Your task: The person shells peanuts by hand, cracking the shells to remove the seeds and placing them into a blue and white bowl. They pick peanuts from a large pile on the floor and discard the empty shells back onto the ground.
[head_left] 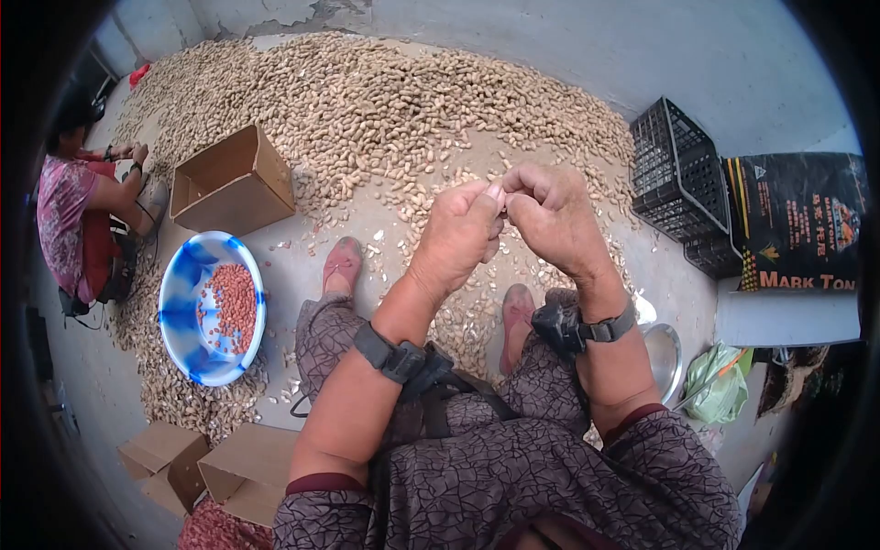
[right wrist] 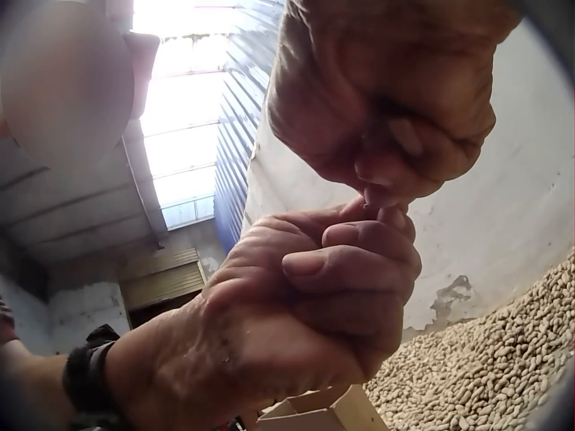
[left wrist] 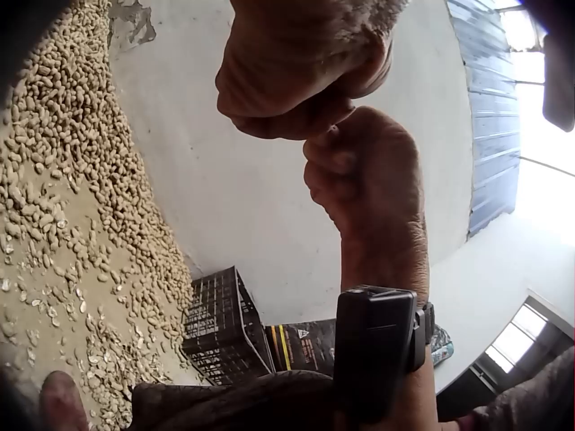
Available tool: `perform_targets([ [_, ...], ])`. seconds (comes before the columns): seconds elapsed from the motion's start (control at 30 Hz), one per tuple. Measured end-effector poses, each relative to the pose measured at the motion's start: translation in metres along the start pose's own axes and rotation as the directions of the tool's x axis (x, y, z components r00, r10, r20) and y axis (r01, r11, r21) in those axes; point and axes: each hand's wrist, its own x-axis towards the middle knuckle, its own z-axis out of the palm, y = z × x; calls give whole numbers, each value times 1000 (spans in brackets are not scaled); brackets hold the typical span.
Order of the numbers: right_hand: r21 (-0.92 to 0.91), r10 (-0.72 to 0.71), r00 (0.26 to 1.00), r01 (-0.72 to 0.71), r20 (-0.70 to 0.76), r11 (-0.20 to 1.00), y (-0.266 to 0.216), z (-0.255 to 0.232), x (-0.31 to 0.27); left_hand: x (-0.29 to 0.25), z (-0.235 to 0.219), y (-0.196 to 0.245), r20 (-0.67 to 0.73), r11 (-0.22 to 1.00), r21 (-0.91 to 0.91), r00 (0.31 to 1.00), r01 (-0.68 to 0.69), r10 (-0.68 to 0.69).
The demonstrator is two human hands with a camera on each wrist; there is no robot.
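Observation:
Both hands meet in front of the person's knees, fingers curled and fingertips together. The left hand [head_left: 456,231] and the right hand [head_left: 559,217] pinch a small peanut between them, mostly hidden by thumbs and fingers. From the left wrist view, the right hand [left wrist: 373,171] comes up from below to touch the left hand [left wrist: 301,76]. In the right wrist view a reddish bit of the peanut [right wrist: 379,195] shows at the fingertips. Beneath the hands, unshelled peanuts [head_left: 385,119] and broken shells [head_left: 463,321] cover the floor.
A blue-and-white basin [head_left: 183,316] holds reddish peanut kernels [head_left: 231,307]. Cardboard boxes [head_left: 225,206] stand at left, where another person [head_left: 82,197] sits. A black crate [head_left: 678,174], a printed sack [head_left: 797,220], a metal bowl [head_left: 662,353] and a green plastic bag [head_left: 717,385] are at right.

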Motion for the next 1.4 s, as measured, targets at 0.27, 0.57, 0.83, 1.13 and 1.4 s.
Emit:
perform_targets([
  [0.27,-3,-97,995,97,-3,995,-2,-8,-3,-4,6,-2,48,1000,22,999,-9,8],
  [0.57,260,118,992,-127,52,957,-8,-19,-3,-7,11,1,74,989,-148,997,3,8],
  [0.83,288,322,928,-366,190,885,-14,-16,0,-6,6,1,-51,982,-163,995,-95,88],
  [1.13,293,297,948,-318,114,902,-9,-7,1,-4,5,5,-153,993,-87,986,-82,68],
  [1.4,200,180,979,-197,96,960,-12,-7,-2,-3,-4,6,-12,997,46,998,-59,60],
])
